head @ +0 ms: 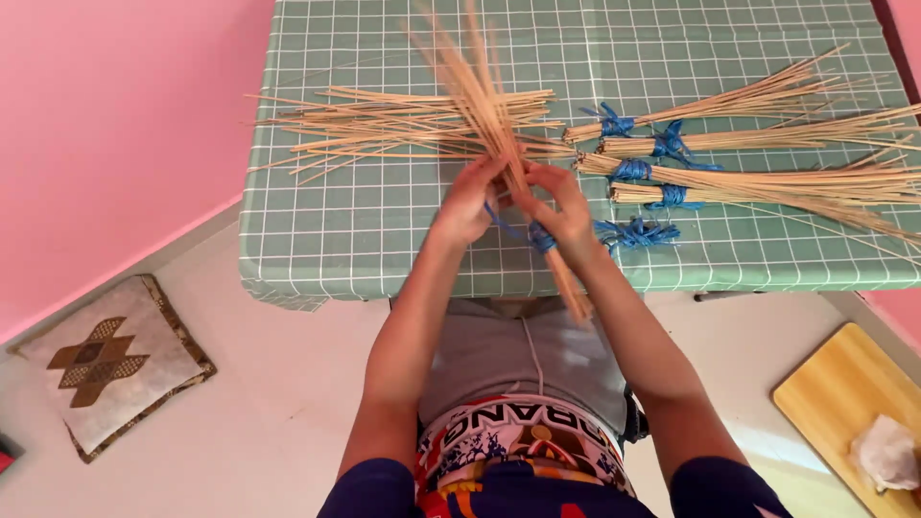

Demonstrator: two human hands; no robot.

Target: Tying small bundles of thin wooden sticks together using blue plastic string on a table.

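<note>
Over green checked table edge (317, 259) | thin tan stick bundle (480, 96) long axis runs away from body | left hand (467, 203) grips it | right hand (566, 216) pinches blue cord (539, 237), nearer butt end

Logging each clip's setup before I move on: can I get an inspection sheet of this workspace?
Surface: table under a green checked cloth.
Job's things: stick bundle held upright-tilted over the table edge, blue cord wrapped near its lower part.
Clutter: loose sticks lying flat at left; four tied bundles at right; spare blue cord.
Hands: left hand and right hand both grip the bundle, fingers at the cord.
Cables: nothing seen.
Surroundings: pink wall, patterned cushion, wooden board with a white wad on the floor.
</note>
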